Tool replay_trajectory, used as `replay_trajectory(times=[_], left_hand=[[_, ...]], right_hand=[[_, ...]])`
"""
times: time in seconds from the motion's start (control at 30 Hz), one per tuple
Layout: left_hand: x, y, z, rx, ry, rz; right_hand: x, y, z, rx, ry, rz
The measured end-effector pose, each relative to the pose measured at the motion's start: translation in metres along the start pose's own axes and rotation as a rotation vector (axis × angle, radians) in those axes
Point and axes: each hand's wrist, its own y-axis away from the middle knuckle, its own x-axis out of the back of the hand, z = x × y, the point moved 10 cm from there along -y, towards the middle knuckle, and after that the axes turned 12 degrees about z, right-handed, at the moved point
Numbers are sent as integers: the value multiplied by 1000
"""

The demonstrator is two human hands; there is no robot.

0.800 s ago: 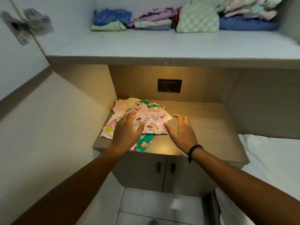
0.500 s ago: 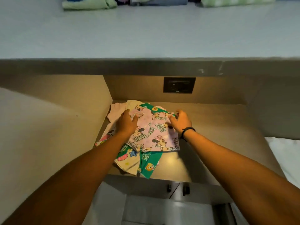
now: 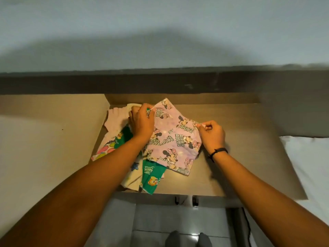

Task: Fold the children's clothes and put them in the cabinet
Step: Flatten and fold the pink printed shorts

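Observation:
A pink cartoon-mouse print garment lies on top of a small pile of children's clothes on the brown counter. My left hand pinches its far left corner. My right hand pinches its right edge, and the cloth between them is lifted and bunched. Under it lie a green printed piece, a cream piece, a pale pink piece and a bright multicoloured piece.
A thick shelf edge overhangs the counter's back. A side wall panel closes the left. Two cabinet door handles sit below the counter front. A white mattress lies to the right. My feet stand on tiled floor.
My head has tilted down, so the upper shelf's folded clothes left the view. Both hands went from resting flat on the pink garment to pinching its corners and lifting it.

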Motion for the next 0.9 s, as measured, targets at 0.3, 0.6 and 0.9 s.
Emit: replay_trajectory(times=[0.3, 0.6, 0.9], left_hand=[[-140, 160, 197, -217, 299, -443], [-140, 249, 140, -501, -262, -429], [-148, 227, 125, -747, -253, -501]], right_hand=[[205, 29, 123, -199, 104, 202], [156, 0, 83, 433, 441, -60], [86, 2, 110, 548, 786, -328]])
